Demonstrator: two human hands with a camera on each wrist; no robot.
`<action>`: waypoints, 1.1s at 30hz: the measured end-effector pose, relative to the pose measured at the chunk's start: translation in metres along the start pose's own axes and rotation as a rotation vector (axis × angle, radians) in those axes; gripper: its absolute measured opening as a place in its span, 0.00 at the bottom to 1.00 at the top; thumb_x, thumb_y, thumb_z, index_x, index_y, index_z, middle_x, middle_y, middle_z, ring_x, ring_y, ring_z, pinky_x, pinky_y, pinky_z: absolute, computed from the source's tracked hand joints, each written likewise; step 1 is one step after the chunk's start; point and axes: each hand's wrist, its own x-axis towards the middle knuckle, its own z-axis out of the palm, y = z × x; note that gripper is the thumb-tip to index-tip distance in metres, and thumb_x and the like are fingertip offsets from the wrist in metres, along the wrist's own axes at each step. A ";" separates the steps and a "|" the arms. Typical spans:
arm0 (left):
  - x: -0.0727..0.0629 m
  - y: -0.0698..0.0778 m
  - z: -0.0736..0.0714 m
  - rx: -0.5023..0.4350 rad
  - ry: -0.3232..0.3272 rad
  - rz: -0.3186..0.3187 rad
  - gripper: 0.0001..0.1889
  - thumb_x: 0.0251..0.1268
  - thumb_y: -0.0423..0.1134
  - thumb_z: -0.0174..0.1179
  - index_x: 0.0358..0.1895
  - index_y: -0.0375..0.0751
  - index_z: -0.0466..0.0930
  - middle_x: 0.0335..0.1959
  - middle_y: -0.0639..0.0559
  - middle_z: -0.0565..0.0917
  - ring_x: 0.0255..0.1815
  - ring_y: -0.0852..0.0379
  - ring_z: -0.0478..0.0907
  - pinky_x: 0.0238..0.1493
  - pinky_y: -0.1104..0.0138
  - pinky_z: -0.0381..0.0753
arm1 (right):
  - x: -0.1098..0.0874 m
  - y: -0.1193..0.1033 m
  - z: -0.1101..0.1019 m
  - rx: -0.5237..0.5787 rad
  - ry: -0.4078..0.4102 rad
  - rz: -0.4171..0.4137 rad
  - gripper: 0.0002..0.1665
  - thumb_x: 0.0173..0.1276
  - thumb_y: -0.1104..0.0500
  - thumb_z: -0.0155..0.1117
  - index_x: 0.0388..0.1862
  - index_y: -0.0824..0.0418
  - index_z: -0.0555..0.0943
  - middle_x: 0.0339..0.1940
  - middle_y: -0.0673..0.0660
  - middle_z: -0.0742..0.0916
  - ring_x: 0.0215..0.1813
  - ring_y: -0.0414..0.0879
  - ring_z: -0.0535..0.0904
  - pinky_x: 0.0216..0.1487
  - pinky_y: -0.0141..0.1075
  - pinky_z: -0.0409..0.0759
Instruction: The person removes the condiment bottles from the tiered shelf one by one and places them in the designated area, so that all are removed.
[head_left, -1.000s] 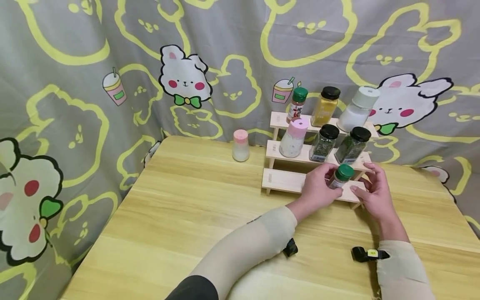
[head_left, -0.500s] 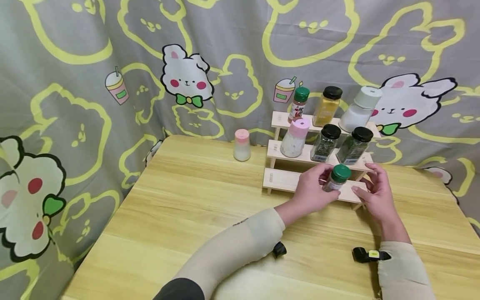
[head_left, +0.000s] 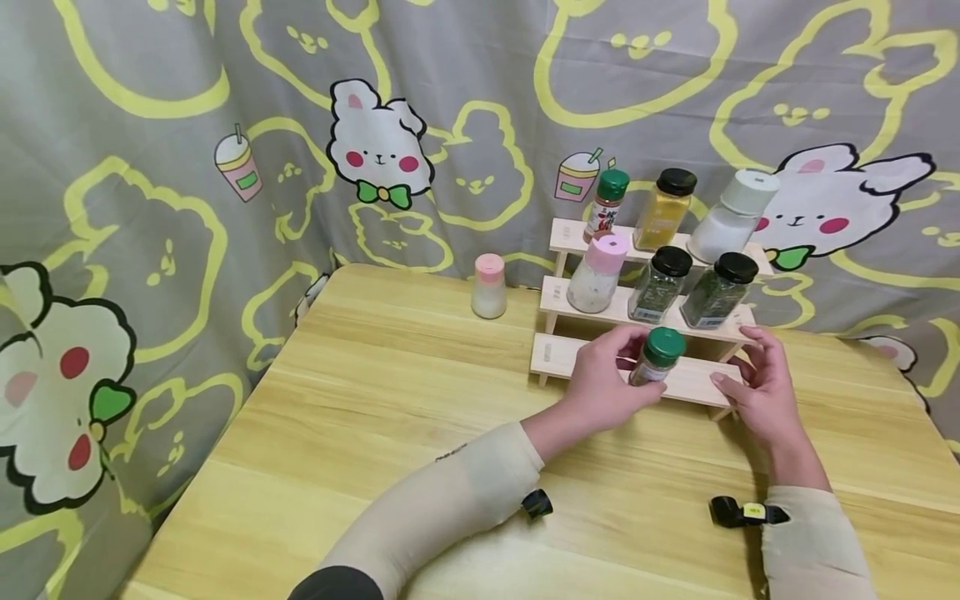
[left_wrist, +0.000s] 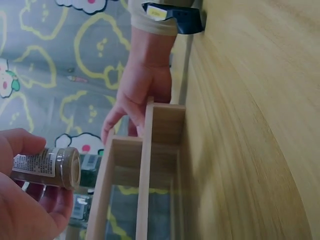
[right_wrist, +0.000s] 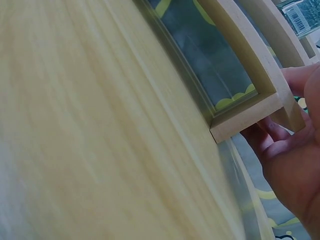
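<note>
Left hand (head_left: 600, 383): mine, thumb and fingers curled round the green-capped jar, gripping it.
Right hand (head_left: 768, 387): mine, holding the right end of the wooden rack (head_left: 693, 383), thumb on the lowest step, fingers bent about the end.
Green-capped jar (head_left: 660, 354): in my left hand, cap uppermost, left of my right hand; its base, bare of my fingers in the left wrist view, is above the lowest step.
Middle step, just beyond my hands: one lilac-capped jar (head_left: 596, 279); two black-capped herb jars (head_left: 652, 292), side by side, the right one nearer my right hand.
Top step, farther beyond my hands: one green-capped bottle (head_left: 603, 212) with a printed label; one yellow-filled jar (head_left: 663, 218); one pale-capped jar (head_left: 726, 225), white contents.
Pink-capped shaker (head_left: 489, 287): upright on the table (head_left: 375, 358), beyond and to the left of my left hand.
Sleeves (head_left: 435, 508): beige, behind both hands.
Curtain (head_left: 465, 67): grey, yellow outlines and white rabbits, beyond everything my hands reach.
</note>
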 end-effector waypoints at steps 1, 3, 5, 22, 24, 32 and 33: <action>-0.001 0.001 -0.003 -0.005 0.002 0.001 0.30 0.46 0.25 0.77 0.56 0.40 0.76 0.45 0.52 0.83 0.41 0.72 0.77 0.44 0.78 0.79 | 0.000 0.000 0.000 0.003 0.000 0.000 0.50 0.55 0.93 0.48 0.74 0.62 0.60 0.61 0.55 0.76 0.56 0.48 0.78 0.43 0.27 0.82; -0.003 0.002 -0.010 -0.016 0.011 -0.003 0.30 0.46 0.25 0.76 0.56 0.40 0.76 0.45 0.52 0.83 0.41 0.70 0.77 0.44 0.76 0.79 | 0.001 0.001 0.000 0.015 -0.006 -0.007 0.50 0.55 0.93 0.48 0.74 0.62 0.60 0.61 0.56 0.76 0.56 0.48 0.78 0.43 0.27 0.82; -0.005 0.003 -0.016 -0.024 0.026 -0.005 0.30 0.46 0.24 0.76 0.56 0.39 0.77 0.45 0.52 0.83 0.42 0.69 0.78 0.44 0.75 0.80 | 0.002 0.002 0.002 0.024 -0.017 -0.012 0.50 0.55 0.93 0.48 0.74 0.62 0.60 0.61 0.56 0.76 0.56 0.47 0.78 0.43 0.28 0.82; -0.022 0.001 -0.067 -0.040 0.170 0.008 0.26 0.48 0.24 0.74 0.54 0.36 0.77 0.44 0.49 0.83 0.43 0.59 0.80 0.46 0.69 0.82 | 0.002 0.004 0.003 0.032 -0.032 -0.034 0.50 0.54 0.93 0.48 0.74 0.63 0.59 0.61 0.56 0.76 0.55 0.46 0.79 0.44 0.28 0.82; -0.023 -0.001 -0.074 -0.031 0.195 0.018 0.26 0.47 0.24 0.73 0.53 0.36 0.77 0.44 0.48 0.83 0.44 0.58 0.81 0.46 0.67 0.83 | 0.001 0.004 0.002 0.026 -0.025 -0.033 0.51 0.54 0.93 0.48 0.74 0.63 0.60 0.61 0.55 0.77 0.55 0.46 0.79 0.44 0.27 0.82; -0.030 -0.014 -0.100 -0.006 0.293 -0.011 0.26 0.46 0.21 0.73 0.52 0.34 0.79 0.44 0.44 0.84 0.44 0.51 0.81 0.47 0.62 0.83 | -0.001 0.004 -0.001 0.027 -0.009 -0.018 0.50 0.54 0.93 0.47 0.74 0.62 0.60 0.61 0.55 0.77 0.54 0.45 0.79 0.43 0.27 0.82; -0.031 -0.016 -0.104 -0.002 0.303 -0.016 0.26 0.46 0.21 0.73 0.52 0.33 0.79 0.44 0.43 0.84 0.44 0.50 0.81 0.47 0.61 0.83 | -0.001 0.004 -0.001 0.023 -0.005 -0.014 0.50 0.54 0.93 0.48 0.74 0.62 0.60 0.61 0.55 0.77 0.54 0.45 0.79 0.43 0.27 0.82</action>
